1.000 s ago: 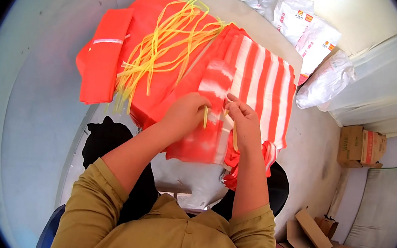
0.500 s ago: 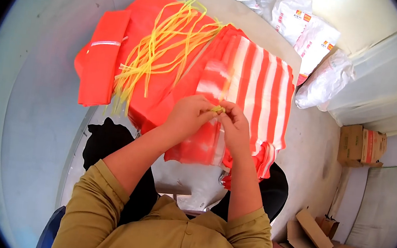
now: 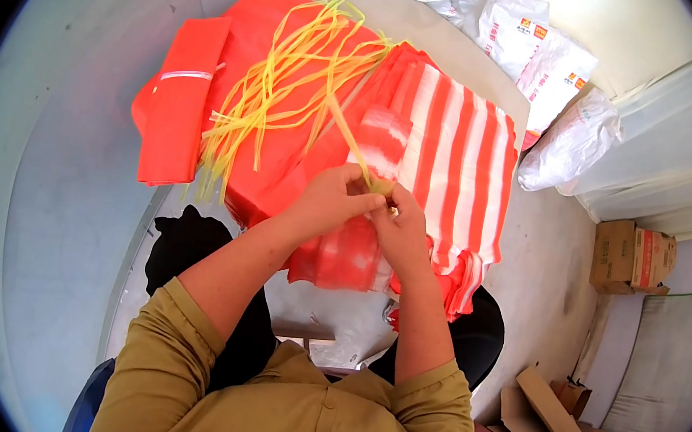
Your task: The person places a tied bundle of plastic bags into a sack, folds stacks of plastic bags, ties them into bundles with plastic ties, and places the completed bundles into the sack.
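Observation:
My left hand point(image 3: 337, 201) and my right hand point(image 3: 401, 228) meet at the middle, fingers closed on a yellow strip point(image 3: 356, 147). One length of the strip runs up and left from the fingers toward a loose pile of yellow strips point(image 3: 264, 94). Just under my hands lies a red-and-white bundle point(image 3: 381, 140), perhaps folded thin plastic or cloth. Whether the strip goes around this bundle is hidden by my fingers. To the right is a stack of red-and-white striped sheets point(image 3: 461, 165), also folded.
Red sheeting point(image 3: 270, 18) covers the table's left part, with a folded red bundle point(image 3: 182, 106) tied by a pale band. White printed sacks point(image 3: 540, 55) stand beyond the table. Cardboard boxes point(image 3: 616, 253) and opened cardboard point(image 3: 544, 418) lie at the right.
The yellow strip was bunched small between my fingertips; now a length of it stretches up and left. My right hand has turned and dropped slightly.

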`<state>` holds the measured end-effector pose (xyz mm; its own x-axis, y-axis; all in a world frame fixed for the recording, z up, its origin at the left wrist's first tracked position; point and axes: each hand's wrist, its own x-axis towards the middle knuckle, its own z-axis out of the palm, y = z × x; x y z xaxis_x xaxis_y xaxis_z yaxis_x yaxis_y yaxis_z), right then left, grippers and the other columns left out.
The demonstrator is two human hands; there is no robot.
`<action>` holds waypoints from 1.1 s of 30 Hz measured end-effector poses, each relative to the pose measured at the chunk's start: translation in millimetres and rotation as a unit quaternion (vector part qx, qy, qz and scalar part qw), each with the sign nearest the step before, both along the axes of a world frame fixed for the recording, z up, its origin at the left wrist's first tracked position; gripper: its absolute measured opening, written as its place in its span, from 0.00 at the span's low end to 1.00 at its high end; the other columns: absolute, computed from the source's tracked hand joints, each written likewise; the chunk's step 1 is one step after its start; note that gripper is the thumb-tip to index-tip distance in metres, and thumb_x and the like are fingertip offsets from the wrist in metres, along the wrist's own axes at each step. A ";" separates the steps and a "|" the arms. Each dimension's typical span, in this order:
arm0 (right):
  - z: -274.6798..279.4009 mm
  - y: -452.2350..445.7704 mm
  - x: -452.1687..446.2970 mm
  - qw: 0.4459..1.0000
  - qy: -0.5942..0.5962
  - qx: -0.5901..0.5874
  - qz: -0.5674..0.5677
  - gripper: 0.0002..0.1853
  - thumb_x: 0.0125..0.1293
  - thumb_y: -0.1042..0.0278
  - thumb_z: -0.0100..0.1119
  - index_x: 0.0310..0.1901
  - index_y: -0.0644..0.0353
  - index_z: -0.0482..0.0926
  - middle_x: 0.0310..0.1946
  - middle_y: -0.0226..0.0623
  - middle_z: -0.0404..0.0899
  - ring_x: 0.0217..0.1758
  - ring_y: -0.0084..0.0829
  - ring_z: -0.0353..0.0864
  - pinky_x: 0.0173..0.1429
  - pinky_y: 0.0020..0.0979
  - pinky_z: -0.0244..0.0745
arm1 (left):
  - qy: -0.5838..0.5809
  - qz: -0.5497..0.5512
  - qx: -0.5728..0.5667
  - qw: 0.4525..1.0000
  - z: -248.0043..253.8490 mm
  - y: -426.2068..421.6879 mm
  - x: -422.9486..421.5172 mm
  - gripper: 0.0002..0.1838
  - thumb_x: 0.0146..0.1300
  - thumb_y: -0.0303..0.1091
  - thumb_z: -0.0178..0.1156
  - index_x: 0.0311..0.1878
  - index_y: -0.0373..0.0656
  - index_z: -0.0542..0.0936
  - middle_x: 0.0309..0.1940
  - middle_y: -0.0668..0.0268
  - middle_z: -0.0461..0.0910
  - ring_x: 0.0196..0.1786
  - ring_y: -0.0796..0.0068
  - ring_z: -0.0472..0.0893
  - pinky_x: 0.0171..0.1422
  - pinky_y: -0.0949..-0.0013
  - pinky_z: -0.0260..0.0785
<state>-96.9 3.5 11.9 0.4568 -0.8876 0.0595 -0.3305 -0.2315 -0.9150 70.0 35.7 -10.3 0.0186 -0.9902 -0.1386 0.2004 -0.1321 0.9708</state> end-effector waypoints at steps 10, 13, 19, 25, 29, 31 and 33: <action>2.4 -0.1 6.8 0.983 -0.102 0.121 -0.093 0.05 0.78 0.74 0.58 0.49 0.67 0.79 0.41 0.34 0.83 0.46 0.23 0.83 0.54 0.28 0.78 | -0.192 0.063 -0.012 0.979 19.5 6.5 -2.7 0.11 0.69 0.34 0.68 0.45 0.35 0.87 0.36 0.58 0.87 0.39 0.69 0.86 0.44 0.64 0.76; -2.1 6.7 7.5 0.995 -0.050 -0.032 -0.079 0.09 0.71 0.80 0.61 0.51 0.66 0.80 0.42 0.38 0.83 0.47 0.32 0.83 0.53 0.32 0.79 | -0.167 0.088 -0.003 0.982 15.3 4.5 -2.8 0.11 0.68 0.35 0.68 0.45 0.36 0.87 0.35 0.58 0.87 0.37 0.67 0.85 0.43 0.63 0.75; -8.7 -5.5 3.4 0.915 0.112 -0.387 -0.033 0.14 0.60 0.87 0.61 0.46 0.64 0.85 0.44 0.44 0.81 0.48 0.48 0.80 0.53 0.40 0.79 | -0.226 0.053 -0.028 0.972 13.8 4.8 0.2 0.11 0.68 0.36 0.69 0.44 0.38 0.88 0.31 0.58 0.84 0.35 0.64 0.84 0.42 0.61 0.74; -2.3 -17.8 -6.3 0.955 0.138 -0.260 0.045 0.09 0.62 0.86 0.60 0.40 0.64 0.86 0.45 0.40 0.80 0.48 0.42 0.79 0.50 0.37 0.78 | -0.240 0.060 -0.035 0.968 17.4 5.5 6.6 0.11 0.69 0.37 0.68 0.41 0.36 0.86 0.30 0.57 0.83 0.33 0.62 0.83 0.41 0.60 0.74; 10.5 -21.1 -11.3 0.994 0.074 0.012 0.082 0.04 0.67 0.78 0.62 0.39 0.63 0.86 0.42 0.40 0.81 0.48 0.41 0.79 0.53 0.39 0.76 | -0.195 0.075 -0.031 0.978 8.8 2.9 3.9 0.13 0.69 0.37 0.68 0.41 0.35 0.85 0.30 0.55 0.82 0.33 0.61 0.83 0.40 0.59 0.73; 13.1 -17.7 -10.2 0.990 0.115 -0.031 0.071 0.06 0.69 0.69 0.63 0.40 0.62 0.86 0.41 0.42 0.82 0.49 0.46 0.79 0.54 0.45 0.74 | -0.177 0.082 -0.030 0.980 2.2 0.2 1.9 0.13 0.69 0.38 0.67 0.40 0.34 0.85 0.30 0.55 0.82 0.33 0.58 0.82 0.40 0.58 0.73; 4.8 -18.3 -8.5 0.989 0.126 -0.078 0.028 0.08 0.71 0.68 0.63 0.43 0.62 0.86 0.41 0.42 0.82 0.49 0.46 0.79 0.54 0.44 0.75 | -0.201 0.084 -0.026 0.976 2.1 -1.2 1.6 0.14 0.69 0.38 0.67 0.40 0.34 0.84 0.30 0.54 0.83 0.34 0.56 0.83 0.40 0.57 0.73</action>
